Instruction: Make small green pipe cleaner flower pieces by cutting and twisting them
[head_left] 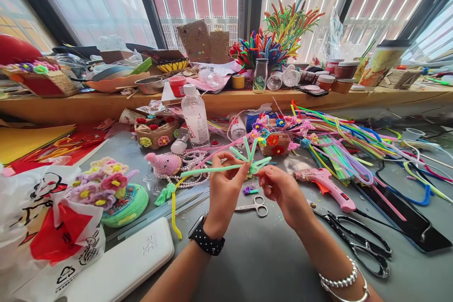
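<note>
Bottle (200,128) of clear plastic, whitish inside, stands near the back edge of the table (244,264). To its left sits a twine-wrapped basket (155,133), knitted-looking flowers on its wall and red ones at the rim; to its right a flowered basket (283,146) holds fuzzy pink, blue and purple blooms. Over the middle of the table — raised off its surface — a mint-green pipe-cleaner piece (252,168) fans into fuzzy loops, one long straight strand pointing toward the left edge. The left hand (225,188) has its fingers closed on it in a pinch; the right hand (281,188) pinches, fingers together, at its knotted centre. Beneath lie small metal scissors (260,208); toward the right edge, a smooth pink glue gun (334,189).
</note>
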Tool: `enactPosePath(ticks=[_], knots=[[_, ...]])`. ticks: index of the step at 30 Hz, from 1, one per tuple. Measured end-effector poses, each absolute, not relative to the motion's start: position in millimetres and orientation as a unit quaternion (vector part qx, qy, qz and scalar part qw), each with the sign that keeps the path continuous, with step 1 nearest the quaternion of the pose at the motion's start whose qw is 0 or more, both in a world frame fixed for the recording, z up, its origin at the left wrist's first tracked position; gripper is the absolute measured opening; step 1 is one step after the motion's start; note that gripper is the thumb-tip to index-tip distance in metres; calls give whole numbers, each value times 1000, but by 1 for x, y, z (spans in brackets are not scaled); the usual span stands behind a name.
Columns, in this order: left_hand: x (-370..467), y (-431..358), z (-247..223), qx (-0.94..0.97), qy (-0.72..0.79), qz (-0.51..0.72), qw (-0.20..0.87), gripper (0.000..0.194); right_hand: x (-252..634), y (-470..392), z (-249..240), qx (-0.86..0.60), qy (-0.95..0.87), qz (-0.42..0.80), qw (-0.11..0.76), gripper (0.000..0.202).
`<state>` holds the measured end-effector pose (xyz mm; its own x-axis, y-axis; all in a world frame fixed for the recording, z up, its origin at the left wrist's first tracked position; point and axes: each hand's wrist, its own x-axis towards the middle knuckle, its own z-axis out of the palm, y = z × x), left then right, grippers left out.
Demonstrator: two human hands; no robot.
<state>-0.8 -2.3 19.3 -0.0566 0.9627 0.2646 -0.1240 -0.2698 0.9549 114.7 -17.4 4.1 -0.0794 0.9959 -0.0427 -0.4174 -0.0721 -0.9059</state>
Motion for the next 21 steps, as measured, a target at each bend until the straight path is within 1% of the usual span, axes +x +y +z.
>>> enactPosePath(ticks=[2,5,11,17,21], knots=[[-1,-1,18,511,398,600,469,26,116,-16,3,-406,-418,569,580,17],[-1,-1,16,503,388,594,492,26,117,-15,0,-420,-450,530,583,16],[-1,-1,17,472,401,574,536,28,117,-16,3,-427,-482,507,573,15],[-2,1,21,438,398,564,577,19,117,-17,3,-444,-528,443,572,14],[-2,1,21,444,408,560,568,18,113,-17,-2,-434,-519,460,575,16]])
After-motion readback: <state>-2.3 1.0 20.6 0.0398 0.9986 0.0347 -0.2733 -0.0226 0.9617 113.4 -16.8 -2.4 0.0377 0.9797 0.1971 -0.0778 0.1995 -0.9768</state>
